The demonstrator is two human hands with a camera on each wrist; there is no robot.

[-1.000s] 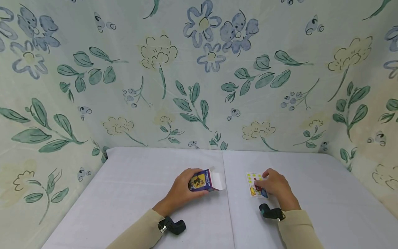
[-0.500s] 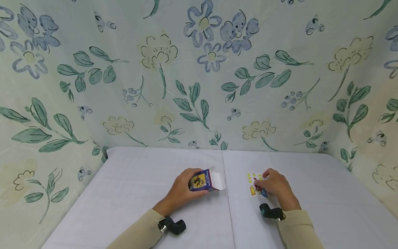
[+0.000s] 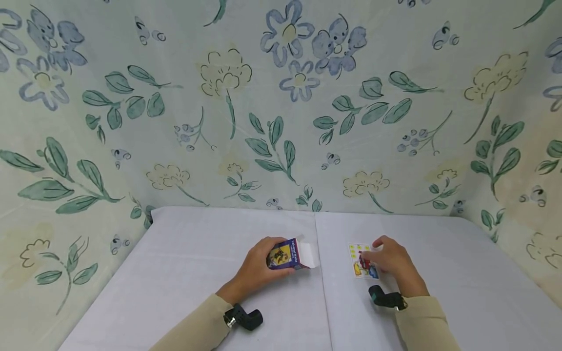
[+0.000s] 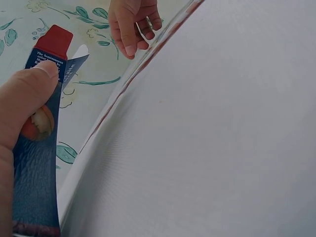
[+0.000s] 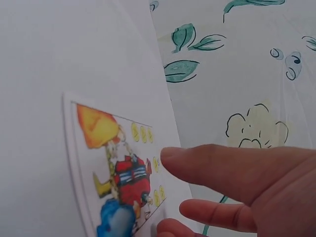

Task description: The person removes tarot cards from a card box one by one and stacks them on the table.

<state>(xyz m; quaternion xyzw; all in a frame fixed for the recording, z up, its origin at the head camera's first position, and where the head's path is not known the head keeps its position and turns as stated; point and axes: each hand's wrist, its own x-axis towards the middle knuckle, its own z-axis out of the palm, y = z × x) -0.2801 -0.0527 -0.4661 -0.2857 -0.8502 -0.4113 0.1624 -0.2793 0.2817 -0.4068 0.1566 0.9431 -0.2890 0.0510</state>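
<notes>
Flower-printed fabric (image 3: 281, 146) is hung across 12 o'clock; the table (image 3: 197, 263) below is covered in white cloth. The blue box (image 3: 281, 256) is gripped by the left hand (image 3: 256, 267), white flap (image 3: 308, 256) aimed at 3. The right hand (image 3: 393, 261) is held with thumb and fingers parted, nothing seen gripped; whether the card (image 3: 359, 268) is touched cannot be told. Key relation: card is laid on the cloth at 3 from the box and 9 from the right hand, clearly the nearer one. Its long axis is set 12 to 6, top tipped slightly toward 11; the box's is nearer 9 to 3, so crossed. In the left wrist view a red tab (image 4: 55, 42) and a printed side panel (image 4: 39, 173) are shown, both lost from head view; no card is seen there. In the right wrist view, yellow discs (image 5: 143, 133) are rendered far larger.
</notes>
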